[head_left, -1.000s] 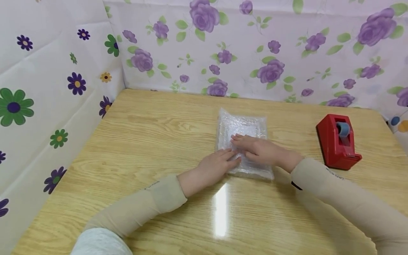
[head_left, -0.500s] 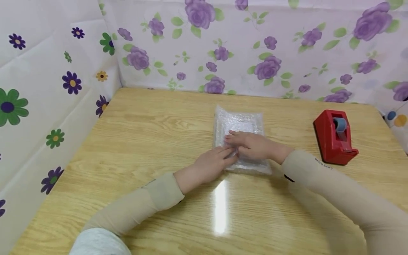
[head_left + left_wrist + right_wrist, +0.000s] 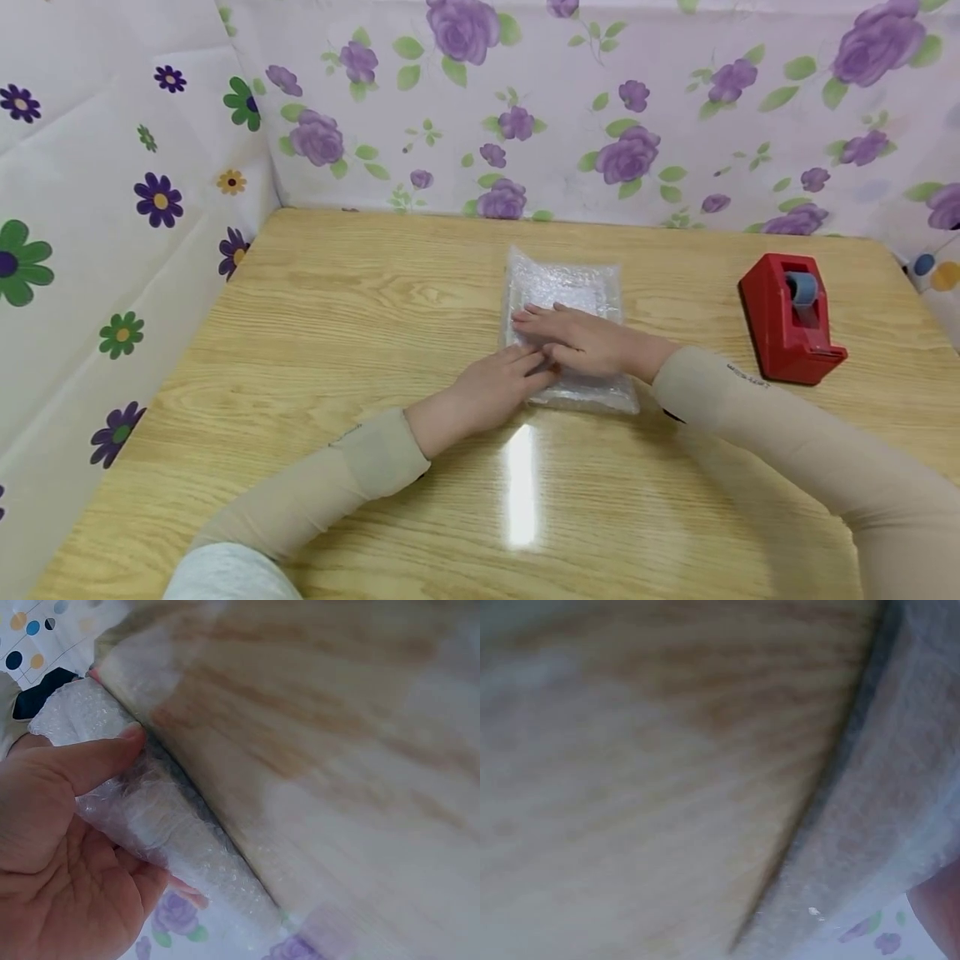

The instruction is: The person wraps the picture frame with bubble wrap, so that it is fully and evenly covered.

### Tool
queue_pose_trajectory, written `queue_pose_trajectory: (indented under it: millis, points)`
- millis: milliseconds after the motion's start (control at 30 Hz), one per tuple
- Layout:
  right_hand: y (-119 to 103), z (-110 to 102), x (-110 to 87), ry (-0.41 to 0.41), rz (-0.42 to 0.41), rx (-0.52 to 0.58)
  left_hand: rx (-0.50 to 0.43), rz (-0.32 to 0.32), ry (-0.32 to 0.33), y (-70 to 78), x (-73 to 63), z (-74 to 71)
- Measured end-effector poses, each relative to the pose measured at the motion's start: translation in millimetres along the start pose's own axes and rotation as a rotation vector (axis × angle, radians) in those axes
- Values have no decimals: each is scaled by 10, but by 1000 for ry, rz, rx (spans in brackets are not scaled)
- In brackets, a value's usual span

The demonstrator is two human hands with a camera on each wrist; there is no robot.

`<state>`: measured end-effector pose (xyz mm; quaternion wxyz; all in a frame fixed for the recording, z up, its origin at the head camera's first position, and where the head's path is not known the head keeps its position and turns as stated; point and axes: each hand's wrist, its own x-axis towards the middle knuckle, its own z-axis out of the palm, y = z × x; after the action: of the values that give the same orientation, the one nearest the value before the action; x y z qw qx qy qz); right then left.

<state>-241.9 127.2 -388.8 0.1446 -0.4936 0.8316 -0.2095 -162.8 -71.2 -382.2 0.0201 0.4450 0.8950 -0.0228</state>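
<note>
A flat, roughly square package in clear bubble wrap lies on the wooden table, its contents blurred by the wrap. My left hand rests on its lower left part with fingers extended; in the left wrist view the thumb lies along the bubble wrap near its edge. Across the middle of the package lies my right hand, fingers straight, overlapping the left fingertips in the head view. The right wrist view shows the package's side and only a sliver of the right hand.
A red tape dispenser with a blue-cored roll stands to the right of the package. The wooden table meets a floral cloth at the back and another flower-patterned cloth at the left.
My right hand has slid leftward over the package, towards and partly over the left fingers. The left hand has stayed at about the same spot. The head view has shifted slightly.
</note>
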Motion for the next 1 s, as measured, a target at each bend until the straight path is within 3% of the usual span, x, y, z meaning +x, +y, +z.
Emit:
queue_pose_trajectory:
  millis: [233, 533, 1000]
  points:
    - [-51, -48, 72, 3, 16, -22, 17, 33, 37, -21, -18, -5]
    - [-77, -64, 122, -25, 11, -88, 31, 34, 38, -17, -12, 23]
    - [-1, -89, 198, -19, -3, -91, 58, 27, 67, 14, -15, 23]
